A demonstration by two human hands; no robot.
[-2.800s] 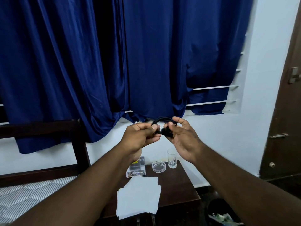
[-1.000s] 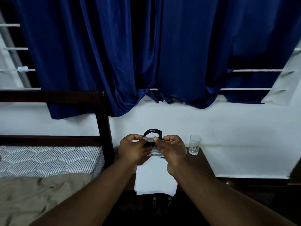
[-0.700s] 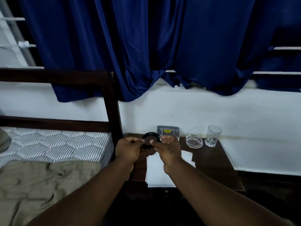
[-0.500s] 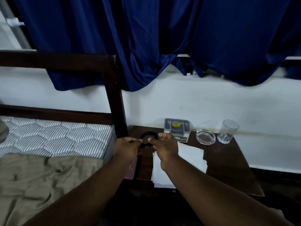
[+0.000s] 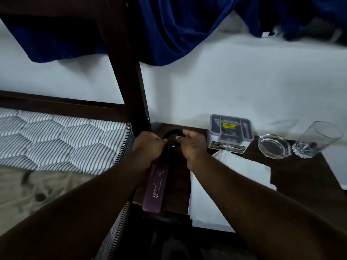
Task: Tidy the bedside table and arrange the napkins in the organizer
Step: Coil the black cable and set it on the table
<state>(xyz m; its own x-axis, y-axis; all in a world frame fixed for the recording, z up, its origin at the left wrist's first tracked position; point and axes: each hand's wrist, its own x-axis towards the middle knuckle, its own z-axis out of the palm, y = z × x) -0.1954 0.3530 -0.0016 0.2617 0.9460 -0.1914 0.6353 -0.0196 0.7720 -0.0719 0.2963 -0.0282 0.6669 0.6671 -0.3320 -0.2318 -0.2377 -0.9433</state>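
Observation:
My left hand (image 5: 148,147) and my right hand (image 5: 193,145) both pinch a coiled black cable (image 5: 171,133) low over the back left corner of the dark wooden bedside table (image 5: 300,177). White napkins (image 5: 234,171) lie spread on the table to the right of my right forearm and hang over its front edge. A grey organizer (image 5: 231,131) with several compartments stands at the back of the table against the wall, just right of my right hand.
A purple flat case (image 5: 155,186) lies along the table's left side. A glass ashtray (image 5: 274,148) and a drinking glass (image 5: 317,139) stand at the back right. The bed post (image 5: 124,62) and striped mattress (image 5: 62,139) are on the left; blue curtain (image 5: 178,25) hangs above.
Both hands have come down with the coiled cable from chest height to the table's back left corner. The view has tilted down and closer to the table.

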